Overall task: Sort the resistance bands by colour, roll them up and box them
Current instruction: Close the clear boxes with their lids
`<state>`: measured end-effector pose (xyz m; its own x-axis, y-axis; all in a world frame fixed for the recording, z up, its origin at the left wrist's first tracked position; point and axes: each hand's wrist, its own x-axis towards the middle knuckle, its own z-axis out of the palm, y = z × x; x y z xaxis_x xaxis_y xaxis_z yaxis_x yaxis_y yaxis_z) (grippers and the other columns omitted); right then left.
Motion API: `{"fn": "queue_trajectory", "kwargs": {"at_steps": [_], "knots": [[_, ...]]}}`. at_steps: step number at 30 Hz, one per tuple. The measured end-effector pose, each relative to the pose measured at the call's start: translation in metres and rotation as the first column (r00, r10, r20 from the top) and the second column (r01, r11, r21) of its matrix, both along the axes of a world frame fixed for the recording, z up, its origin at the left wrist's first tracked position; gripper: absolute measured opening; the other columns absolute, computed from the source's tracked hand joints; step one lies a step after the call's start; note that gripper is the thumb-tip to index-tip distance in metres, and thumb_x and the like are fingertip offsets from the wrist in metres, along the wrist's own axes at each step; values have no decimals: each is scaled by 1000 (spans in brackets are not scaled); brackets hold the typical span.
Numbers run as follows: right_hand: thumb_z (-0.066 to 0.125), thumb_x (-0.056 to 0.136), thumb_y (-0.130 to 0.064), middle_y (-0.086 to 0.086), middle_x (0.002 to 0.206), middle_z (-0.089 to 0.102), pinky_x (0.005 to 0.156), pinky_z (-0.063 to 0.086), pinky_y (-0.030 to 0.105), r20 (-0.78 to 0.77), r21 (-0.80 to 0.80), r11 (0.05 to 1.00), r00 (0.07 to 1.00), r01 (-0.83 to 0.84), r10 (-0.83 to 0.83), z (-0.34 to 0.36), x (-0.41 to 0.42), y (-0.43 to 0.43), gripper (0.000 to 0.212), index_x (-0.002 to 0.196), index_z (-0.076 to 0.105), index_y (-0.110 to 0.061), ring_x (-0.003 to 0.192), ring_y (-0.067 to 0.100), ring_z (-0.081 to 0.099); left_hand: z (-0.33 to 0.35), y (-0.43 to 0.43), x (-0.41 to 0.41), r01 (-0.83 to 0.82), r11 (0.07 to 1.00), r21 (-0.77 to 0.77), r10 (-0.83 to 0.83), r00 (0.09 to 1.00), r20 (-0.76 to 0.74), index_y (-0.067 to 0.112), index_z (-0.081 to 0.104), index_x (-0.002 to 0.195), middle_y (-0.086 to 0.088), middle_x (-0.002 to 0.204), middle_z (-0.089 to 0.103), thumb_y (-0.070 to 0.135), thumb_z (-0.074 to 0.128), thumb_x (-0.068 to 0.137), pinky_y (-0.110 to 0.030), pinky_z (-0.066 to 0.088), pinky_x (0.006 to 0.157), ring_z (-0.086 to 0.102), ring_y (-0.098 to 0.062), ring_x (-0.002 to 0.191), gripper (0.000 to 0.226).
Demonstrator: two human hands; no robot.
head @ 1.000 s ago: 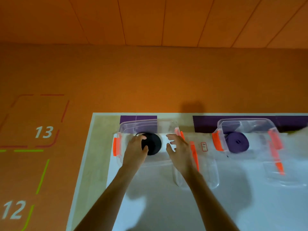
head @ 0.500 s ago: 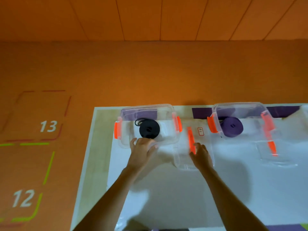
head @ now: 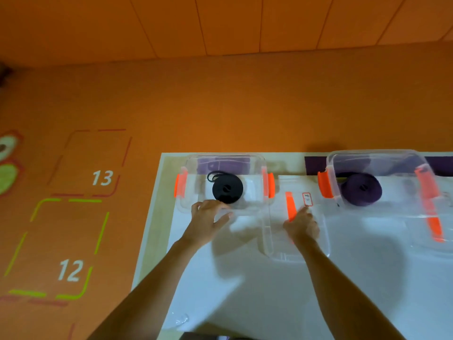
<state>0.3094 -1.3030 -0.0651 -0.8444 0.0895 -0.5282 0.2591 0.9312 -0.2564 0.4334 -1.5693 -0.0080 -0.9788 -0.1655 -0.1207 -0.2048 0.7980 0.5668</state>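
- a white table [head: 269,303] is standing on an orange floor [head: 220,106] marked 12 and 13.
- the rolled black band [head: 227,188] is lying in the left box [head: 252,204].
- the left hand [head: 208,217], fingers apart, is touching that box's near rim.
- the right hand [head: 301,225] is resting on a lid [head: 275,239]; grip unclear.

"13" [head: 102,177], "12" [head: 70,270] on floor [head: 245,106]
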Motion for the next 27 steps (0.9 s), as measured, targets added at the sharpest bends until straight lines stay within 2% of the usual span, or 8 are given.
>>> {"fn": "queue_trajectory", "kwargs": {"at_steps": [3, 6, 9, 12, 15, 18, 23, 27], "knots": [[75, 87, -26, 19, 126, 64, 98, 55, 47, 10, 11, 1000, 1000, 15, -15, 12, 22, 6, 58, 134, 52, -1, 116, 41, 65, 2, -1, 1, 77, 997, -2, -77, 997, 1, 32, 65, 130, 21, 123, 63, 66, 39, 102, -28, 15, 104, 50, -5, 127, 51], [80, 83, -30, 15, 112, 71, 84, 60, 40, 5, 2, 997, 997, 83, -83, 32, 55, 15, 50, 121, 63, -3, 101, 36, 72, 3, -7, 6, 144, 989, -12, -145, 989, -25, 29, 61, 142, 13, 135, 65, 54, 49, 106, -30, 17, 108, 51, -10, 133, 45], [84, 79, -33, 14, 110, 74, 82, 63, 41, 20, 20, 990, 990, 141, -142, 58, 92, 21, 55, 121, 64, -3, 95, 32, 74, 8, -15, 12, 230, 973, -30, -231, 972, -49, 27, 57, 148, 6, 140, 63, 39, 58, 108, -34, 22, 115, 52, -18, 137, 42], [81, 78, -33, 14, 111, 74, 80, 63, 40, 17, 35, 983, 983, 180, -181, 81, 128, 25, 54, 120, 63, -4, 94, 32, 75, 15, -23, 20, 265, 963, -43, -268, 959, -88, 24, 58, 148, 0, 143, 62, 26, 66, 104, -43, 33, 114, 52, -26, 140, 44], [78, 76, -36, 6, 106, 71, 75, 53, 32, -13, 63, 972, 974, 225, -225, 96, 159, 31, 47, 114, 63, -12, 91, 28, 69, 21, -29, 30, 282, 958, -46, -285, 952, -111, 24, 57, 150, 0, 145, 61, 22, 67, 103, -46, 35, 116, 52, -25, 140, 48], [76, 71, -38, 0, 98, 66, 72, 50, 33, -80, 46, 970, 969, 238, -234, 107, 180, 32, 43, 108, 62, -20, 82, 24, 62, 25, -35, 38, 303, 950, -69, -310, 943, -121, 23, 56, 151, 0, 143, 62, 21, 67, 102, -46, 39, 115, 53, -26, 138, 50], [75, 70, -37, -7, 97, 65, 77, 57, 35, -179, 26, 992, 977, 121, -114, 133, 171, 13, 44, 108, 55, -29, 82, 20, 67, 31, -44, 45, 238, 971, 10, -233, 958, -167, 14, 64, 142, -5, 139, 65, 20, 65, 104, -45, 41, 116, 55, -28, 136, 38], [80, 76, -33, -3, 110, 70, 81, 59, 36, -307, 75, 989, 941, -126, 143, 148, 131, -20, 48, 117, 57, -24, 92, 23, 70, 42, -53, 44, 63, 989, 130, -34, 975, -218, 13, 65, 138, -3, 138, 66, 15, 60, 106, -37, 41, 112, 56, -24, 134, 33]]}}
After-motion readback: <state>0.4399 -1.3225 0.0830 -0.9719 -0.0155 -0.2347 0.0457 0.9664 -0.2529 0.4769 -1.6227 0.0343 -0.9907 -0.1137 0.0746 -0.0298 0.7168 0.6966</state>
